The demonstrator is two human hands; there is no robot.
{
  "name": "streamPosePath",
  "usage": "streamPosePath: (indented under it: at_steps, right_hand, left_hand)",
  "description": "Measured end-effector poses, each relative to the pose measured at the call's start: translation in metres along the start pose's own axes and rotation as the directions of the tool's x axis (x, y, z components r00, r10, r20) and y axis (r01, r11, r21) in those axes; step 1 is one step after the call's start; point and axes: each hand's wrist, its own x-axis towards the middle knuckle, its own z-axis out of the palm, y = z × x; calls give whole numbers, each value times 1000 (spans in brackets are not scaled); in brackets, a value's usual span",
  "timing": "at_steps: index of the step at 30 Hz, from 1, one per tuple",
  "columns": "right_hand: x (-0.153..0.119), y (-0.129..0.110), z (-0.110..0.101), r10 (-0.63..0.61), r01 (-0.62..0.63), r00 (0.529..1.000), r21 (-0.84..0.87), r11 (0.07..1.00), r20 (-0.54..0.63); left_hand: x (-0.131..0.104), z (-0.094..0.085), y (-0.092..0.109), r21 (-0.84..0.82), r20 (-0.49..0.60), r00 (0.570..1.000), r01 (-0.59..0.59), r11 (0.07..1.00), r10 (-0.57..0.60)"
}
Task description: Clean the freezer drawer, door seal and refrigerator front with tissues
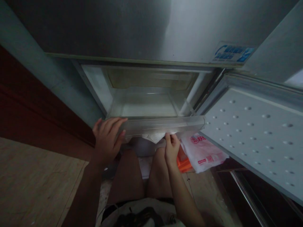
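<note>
A clear plastic drawer (163, 123) is pulled part way out of the refrigerator's lower compartment, its inside bare where I can see it. At the drawer's left end, my left hand (106, 135) grips the front panel, fingers over the top edge and thumb on the outer face. My right hand (172, 145) pinches a white cloth or tissue (155, 137) just below the panel's lower edge. Which of the two materials it is, I cannot tell. Part of the white piece is hidden behind the panel and my fingers.
The open refrigerator door (255, 126) stands at the right. Below it lie a white plastic bag (205, 153) with red print and an orange bag (184, 160). A red-brown wooden panel (42, 110) borders the left. The upper door (132, 28) overhangs the drawer.
</note>
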Motion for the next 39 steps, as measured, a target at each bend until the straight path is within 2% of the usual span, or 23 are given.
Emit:
streamPosePath:
  at_steps: [2,4,6,9,15,20,23,27,39]
  right_hand:
    - [-11,-5,-10,58,-53,990,-43,998,130]
    - [-23,-11,-15,115,-101,973,-81,992,200]
    - [-31,-17,-16,145,-131,975,-89,987,170]
    - [-31,-25,-9,163,-163,980,-14,987,115]
    - [-20,-27,9,200,-218,973,185,958,113]
    - [-23,-31,24,245,-272,962,441,855,117]
    - [-25,-35,31,301,-324,944,533,782,132]
    - [-26,-37,37,363,-386,918,582,716,163]
    - [-29,-41,37,396,-505,862,581,638,315]
  left_hand:
    - [0,0,0,2,-2,1000,-2,1000,2]
    - [0,1,0,8,-7,1000,-9,1000,9]
    - [0,2,0,12,-13,1000,-12,1000,12]
    - [0,2,0,12,-27,1000,-4,1000,4]
    - [-1,2,0,6,-21,1000,-11,1000,12]
    - [-1,2,-1,12,-13,1000,-6,1000,6]
    - [0,2,-1,7,-11,1000,-6,1000,6]
    - [0,1,-1,8,-7,1000,-8,1000,8]
    - [-1,2,-1,5,-9,1000,-6,1000,6]
